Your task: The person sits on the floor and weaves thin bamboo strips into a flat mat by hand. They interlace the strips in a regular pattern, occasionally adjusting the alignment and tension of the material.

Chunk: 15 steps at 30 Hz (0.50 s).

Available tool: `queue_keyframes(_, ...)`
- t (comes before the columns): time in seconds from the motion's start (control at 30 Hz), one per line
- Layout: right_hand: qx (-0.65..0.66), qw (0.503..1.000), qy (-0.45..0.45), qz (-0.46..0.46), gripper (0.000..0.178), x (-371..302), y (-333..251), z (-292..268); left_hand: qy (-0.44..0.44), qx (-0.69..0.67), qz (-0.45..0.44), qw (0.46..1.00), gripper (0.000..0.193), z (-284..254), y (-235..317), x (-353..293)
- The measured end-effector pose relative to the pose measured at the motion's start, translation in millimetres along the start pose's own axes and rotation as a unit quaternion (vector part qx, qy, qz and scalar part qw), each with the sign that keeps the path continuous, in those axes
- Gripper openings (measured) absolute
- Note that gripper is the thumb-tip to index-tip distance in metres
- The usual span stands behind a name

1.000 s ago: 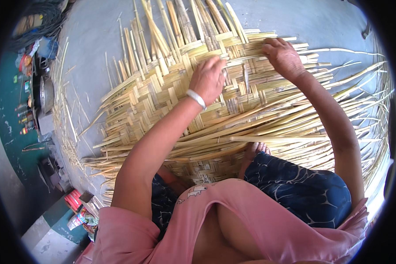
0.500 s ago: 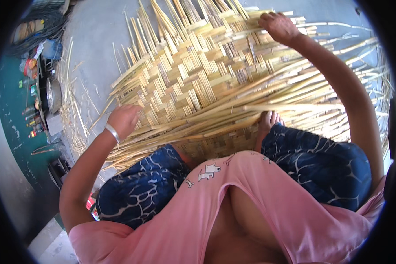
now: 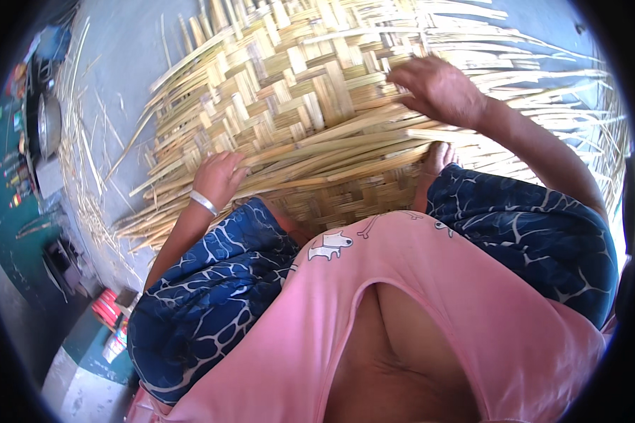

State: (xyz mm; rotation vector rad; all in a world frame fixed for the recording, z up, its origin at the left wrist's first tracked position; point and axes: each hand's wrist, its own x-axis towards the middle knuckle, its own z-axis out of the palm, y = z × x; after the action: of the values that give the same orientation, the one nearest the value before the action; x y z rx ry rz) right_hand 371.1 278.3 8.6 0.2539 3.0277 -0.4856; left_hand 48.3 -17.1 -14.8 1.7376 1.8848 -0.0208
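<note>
A half-woven mat (image 3: 279,88) of flat, pale yellow split reeds lies before me, with loose strip ends at its far and right sides. Across its near part runs a bundle of long reed strips (image 3: 331,158). My left hand (image 3: 220,176), with a silver bangle at the wrist, lies on the left part of that bundle, its fingers stretched out and a little bent. Over the right part of the weave is my right hand (image 3: 437,88), slightly blurred, fingers pointing left and apart. Nothing shows in its grasp; its palm side is hidden.
My bare foot (image 3: 441,156) rests at the near edge of the bundle, and finished weave (image 3: 339,201) shows between my legs. Loose straw (image 3: 77,148) litters the grey floor at the left. Beyond it are a metal pan (image 3: 49,125) and a red item (image 3: 107,309).
My right hand has come from the mat's far right edge nearer to me. The left hand has shifted slightly right along the bundle. The view has tilted, so the mat sits higher.
</note>
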Motion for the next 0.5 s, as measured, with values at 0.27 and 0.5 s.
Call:
queue_keyframes(0.27, 0.201, 0.977, -0.028, 0.061, 0.024, 7.8, -7.4, 1.3, 0.156, -0.018, 0.030, 0.987, 0.028, -29.5, -2.0, -8.4)
queue_keyframes(0.5, 0.099, 0.993, -0.003, 0.057, 0.018, 2.2, 4.7, -5.9, 0.140, -0.054, -0.099, 0.984, 0.027, -41.1, -43.0, -33.6)
